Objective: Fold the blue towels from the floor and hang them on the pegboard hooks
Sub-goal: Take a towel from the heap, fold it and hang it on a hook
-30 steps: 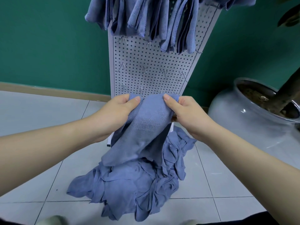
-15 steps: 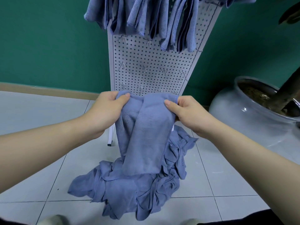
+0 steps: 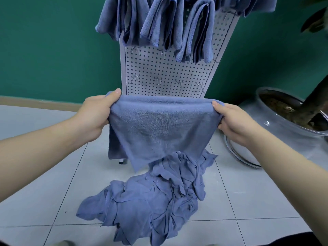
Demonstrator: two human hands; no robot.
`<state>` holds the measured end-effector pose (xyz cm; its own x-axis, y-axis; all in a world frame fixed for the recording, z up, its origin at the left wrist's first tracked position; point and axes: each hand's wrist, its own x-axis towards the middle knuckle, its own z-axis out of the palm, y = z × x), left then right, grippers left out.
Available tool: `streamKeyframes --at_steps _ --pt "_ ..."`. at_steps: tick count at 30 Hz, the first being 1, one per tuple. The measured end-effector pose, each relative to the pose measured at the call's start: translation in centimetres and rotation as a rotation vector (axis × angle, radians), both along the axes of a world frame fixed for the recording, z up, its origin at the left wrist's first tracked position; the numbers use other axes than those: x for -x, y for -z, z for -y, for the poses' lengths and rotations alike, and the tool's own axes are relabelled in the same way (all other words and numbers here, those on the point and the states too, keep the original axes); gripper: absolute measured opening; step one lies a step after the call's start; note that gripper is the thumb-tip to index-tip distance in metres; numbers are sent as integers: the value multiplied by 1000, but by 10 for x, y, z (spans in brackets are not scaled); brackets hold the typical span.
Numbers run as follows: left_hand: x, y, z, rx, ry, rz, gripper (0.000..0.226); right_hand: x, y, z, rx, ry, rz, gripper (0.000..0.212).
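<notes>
1. Left hand (image 3: 95, 114) pinches the left end of the folded blue towel (image 3: 159, 126); right hand (image 3: 234, 121) pinches the right end, towel held taut above the floor pile (image 3: 150, 206).
2. Risk judged: uneven lower corners could skew the next fold.
3. Pegboard (image 3: 168, 75) top is cut off; empty hooks (image 3: 180, 83) are barely discernible.

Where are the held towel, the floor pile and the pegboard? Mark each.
held towel (image 3: 159, 128): head view, middle of the spread cloth.
floor pile (image 3: 152, 201): head view, centre of the crumpled heap.
pegboard (image 3: 165, 71): head view, bare perforated panel.
</notes>
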<state>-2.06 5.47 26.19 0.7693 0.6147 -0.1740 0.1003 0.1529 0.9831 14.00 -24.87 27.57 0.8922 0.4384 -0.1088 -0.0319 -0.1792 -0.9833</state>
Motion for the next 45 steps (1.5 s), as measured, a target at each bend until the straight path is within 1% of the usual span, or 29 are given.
streamKeyframes --at_steps 2,4,7,10,12,14,18,21,23,26,29,31,35,37,39,41,43,45 --pt "-2 -1 -1 10 -13 14 25 -1 0 -1 -36 11 -23 32" --pt "-3 1 -3 20 -11 25 26 -2 1 -1 -61 16 -44 31" --pt "-3 1 -4 32 113 53 29 -3 1 -1 -102 14 -102 32" --pt "-3 2 -2 -45 227 46 26 -5 1 -1 -174 12 -203 39" --pt "-3 3 -2 -92 223 49 21 -5 3 -2 -199 19 -261 46" --pt "-3 4 -2 -105 194 51 18 -4 5 -3 -166 38 -263 49" --pt "-4 3 -6 -96 150 59 24 0 8 -3 -58 40 -191 31" --pt "-5 1 -10 -122 120 56 25 3 5 -2 -28 15 -161 26" --pt "-5 2 -14 -160 118 50 24 4 3 0 -26 -5 -167 20" --pt "-2 5 -19 -245 130 40 25 2 3 2 -51 52 -225 10" --pt "-1 6 -24 -315 108 35 25 0 5 4 -26 106 -247 13" --pt "-2 7 -27 -327 67 34 26 2 6 4 3 75 -220 15" --pt "-5 9 -25 -310 -9 79 28 5 3 4 -29 37 -167 18" --pt "-8 10 -25 -298 -48 97 33 6 1 4 -80 33 -143 7" --pt "-9 8 -24 -273 -80 89 32 6 -2 4 -146 27 -111 8" --pt "-9 4 -22 -201 -60 105 25 6 -6 6 -196 23 -72 13" --pt "-9 1 -19 -115 -3 159 18 7 -10 7 -226 28 -43 14" --pt "-8 -1 -18 -93 57 199 13 6 -13 8 -244 55 -15 13"
